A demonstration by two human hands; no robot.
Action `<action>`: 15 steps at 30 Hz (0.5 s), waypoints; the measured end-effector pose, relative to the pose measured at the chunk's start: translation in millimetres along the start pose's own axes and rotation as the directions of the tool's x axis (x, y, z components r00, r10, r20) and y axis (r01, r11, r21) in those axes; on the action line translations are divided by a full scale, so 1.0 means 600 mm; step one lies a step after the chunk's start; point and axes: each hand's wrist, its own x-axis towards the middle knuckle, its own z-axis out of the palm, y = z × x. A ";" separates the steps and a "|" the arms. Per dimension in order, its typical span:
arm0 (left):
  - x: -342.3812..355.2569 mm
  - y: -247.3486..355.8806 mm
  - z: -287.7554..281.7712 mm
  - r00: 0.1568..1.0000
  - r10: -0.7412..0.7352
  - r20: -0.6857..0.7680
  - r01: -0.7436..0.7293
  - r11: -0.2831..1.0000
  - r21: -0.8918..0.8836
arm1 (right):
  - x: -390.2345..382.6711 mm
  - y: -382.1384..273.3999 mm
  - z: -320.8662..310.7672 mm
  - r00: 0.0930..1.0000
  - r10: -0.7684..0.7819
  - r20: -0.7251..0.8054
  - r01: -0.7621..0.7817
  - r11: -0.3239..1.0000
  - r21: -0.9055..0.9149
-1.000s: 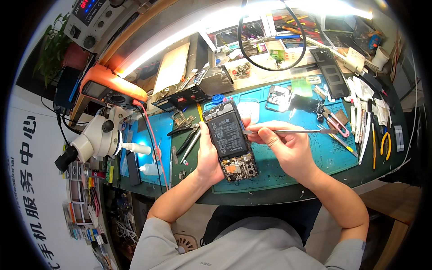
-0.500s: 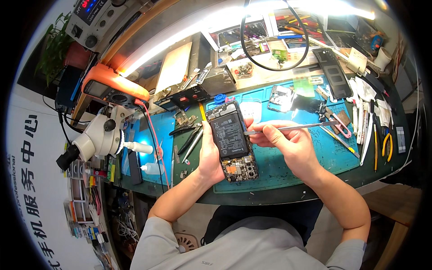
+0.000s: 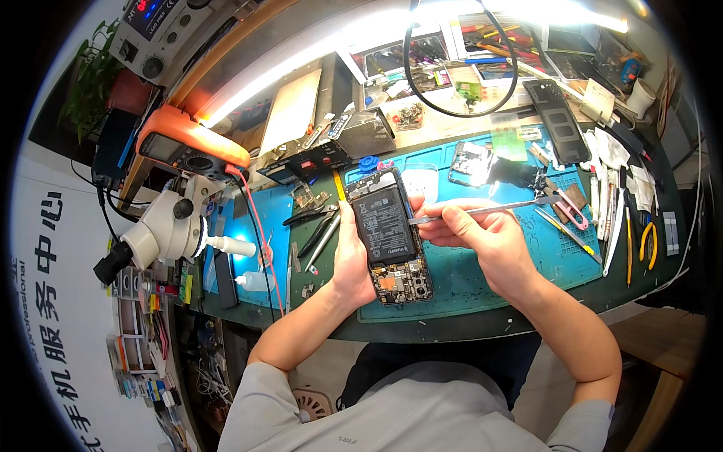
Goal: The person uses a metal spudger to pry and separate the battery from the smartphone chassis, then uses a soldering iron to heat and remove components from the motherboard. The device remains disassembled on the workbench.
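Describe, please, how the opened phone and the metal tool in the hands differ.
Shape: the opened phone is a broad slab, while the metal tool is long and thin.
Colour: the opened phone is mostly dark; the metal tool is silvery.
Pose: the opened phone points roughly away from the person, but the metal tool lies nearly crosswise.
Grip: the left hand holds the phone, the right hand the tool.
Shared: both are hand-held.

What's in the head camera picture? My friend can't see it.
A person's left hand holds an opened phone, its battery and circuit board showing, while the right hand holds a thin metal tool at the phone's edge. A blue mat lies below, with an orange meter and white microscope off to the left.
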 end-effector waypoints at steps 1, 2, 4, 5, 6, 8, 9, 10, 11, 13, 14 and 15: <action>0.000 0.000 0.000 1.000 0.001 0.000 -0.001 1.000 -0.007 | 0.000 0.000 0.000 1.000 0.002 -0.001 -0.002 1.000 0.003; 0.001 -0.001 0.001 1.000 0.003 0.000 -0.003 1.000 -0.015 | 0.000 0.000 0.000 1.000 0.003 -0.004 -0.003 1.000 0.010; 0.001 0.000 0.000 1.000 0.003 0.014 -0.003 0.999 -0.040 | 0.000 0.000 0.001 1.000 0.004 -0.006 -0.004 1.000 0.024; 0.001 0.000 -0.002 1.000 0.002 0.028 0.000 0.998 -0.058 | 0.000 -0.001 0.001 1.000 0.005 -0.006 -0.005 1.000 0.024; 0.001 -0.001 -0.004 0.999 0.000 0.043 0.004 0.997 -0.077 | 0.000 -0.003 0.002 1.000 0.007 -0.007 -0.007 1.000 0.024; 0.001 -0.001 -0.005 0.997 -0.002 0.073 0.010 0.995 -0.099 | 0.000 -0.003 0.002 1.000 0.010 -0.005 -0.010 1.000 0.029; 0.001 0.000 -0.005 0.996 -0.003 0.088 0.013 0.994 -0.110 | 0.000 -0.002 0.001 1.000 0.012 -0.002 -0.012 0.999 0.035; 0.000 0.000 -0.005 0.997 -0.006 0.071 0.013 0.995 -0.098 | 0.000 -0.001 0.001 1.000 0.013 0.001 -0.013 0.999 0.040; 0.000 0.000 -0.005 0.998 -0.009 0.054 0.013 0.996 -0.086 | 0.001 -0.001 0.001 1.000 0.012 0.002 -0.012 0.999 0.041; 0.001 -0.001 -0.003 1.000 -0.019 0.025 0.020 0.998 -0.061 | 0.001 -0.002 0.000 1.000 0.009 0.001 -0.009 0.999 0.042; 0.001 -0.001 -0.003 1.000 -0.025 0.010 0.026 0.999 -0.048 | 0.001 -0.001 0.000 1.000 0.009 -0.001 -0.009 0.999 0.047; 0.000 0.000 -0.002 1.000 -0.030 -0.007 0.029 0.999 -0.033 | 0.001 -0.001 0.000 1.000 0.010 0.000 -0.010 0.998 0.055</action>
